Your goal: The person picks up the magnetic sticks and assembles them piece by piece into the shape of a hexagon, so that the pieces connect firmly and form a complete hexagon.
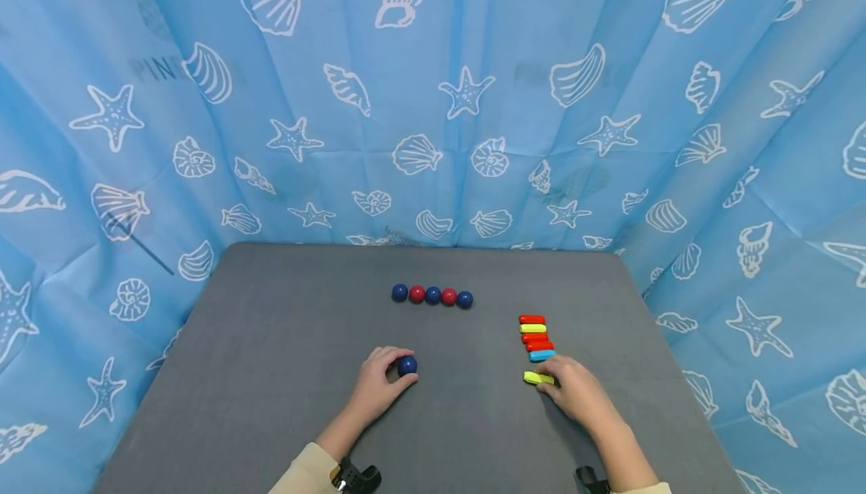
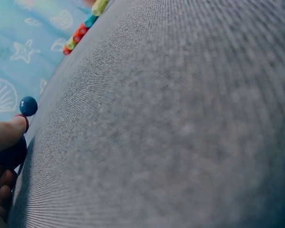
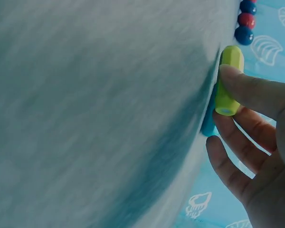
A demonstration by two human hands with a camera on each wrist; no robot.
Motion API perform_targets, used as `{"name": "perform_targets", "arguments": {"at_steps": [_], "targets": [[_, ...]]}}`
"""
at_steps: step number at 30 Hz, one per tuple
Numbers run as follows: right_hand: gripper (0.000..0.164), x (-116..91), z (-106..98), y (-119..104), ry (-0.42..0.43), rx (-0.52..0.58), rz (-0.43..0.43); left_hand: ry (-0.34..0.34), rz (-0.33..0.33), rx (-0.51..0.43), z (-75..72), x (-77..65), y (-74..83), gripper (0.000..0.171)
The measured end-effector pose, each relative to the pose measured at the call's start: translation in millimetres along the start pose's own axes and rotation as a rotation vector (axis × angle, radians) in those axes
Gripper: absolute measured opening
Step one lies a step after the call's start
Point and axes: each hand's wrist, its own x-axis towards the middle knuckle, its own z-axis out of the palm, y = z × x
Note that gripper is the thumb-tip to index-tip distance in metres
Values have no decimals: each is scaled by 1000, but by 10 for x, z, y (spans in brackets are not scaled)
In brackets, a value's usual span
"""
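Note:
In the head view my left hand [image 1: 376, 387] pinches a dark blue ball [image 1: 407, 365] between thumb and fingers, low over the grey table. The left wrist view shows that ball [image 2: 13, 154] partly hidden behind the thumb. My right hand [image 1: 580, 392] pinches a short yellow faceted stick [image 1: 536, 378] at its right end. Seen from the right wrist, the yellow stick [image 3: 230, 78] is held between thumb and fingers, with a blue stick [image 3: 209, 116] behind it. In the head view that blue stick [image 1: 541, 356] is the nearest of a column, right by my fingertips.
Blue and red balls alternate in a row [image 1: 433, 295] toward the table's back. At the right, red sticks [image 1: 535, 338] and another yellow stick [image 1: 532, 328] lie stacked above the blue one. Behind the grey table [image 1: 304, 313] hangs a blue shell-patterned curtain [image 1: 419, 201].

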Motion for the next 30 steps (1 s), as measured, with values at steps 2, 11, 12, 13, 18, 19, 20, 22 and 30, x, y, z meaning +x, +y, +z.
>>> {"name": "perform_targets", "arguments": {"at_steps": [2,11,12,13,18,19,20,22,30], "targets": [[27,23,17,-47,45,16,-29,2,-5,-1,4,-4,-3,39],[27,201,100,-252,187,106,-148,3,-16,0,-17,-11,19,38],[27,215,105,-275,179,112,-143,3,-18,2,-16,-10,22,38],[27,228,109,-299,173,114,-140,5,-18,7,-15,-10,25,38],[27,287,120,-427,143,131,-130,15,-9,9,-1,-11,21,38],[26,302,129,-450,144,133,-136,16,-8,8,1,-11,19,38],[25,315,135,-474,144,141,-140,18,-7,3,3,-11,17,38],[24,342,152,-519,146,151,-156,19,-7,-1,6,-12,14,37],[23,433,232,-668,146,171,-209,20,-5,19,15,-6,-6,37]]}}
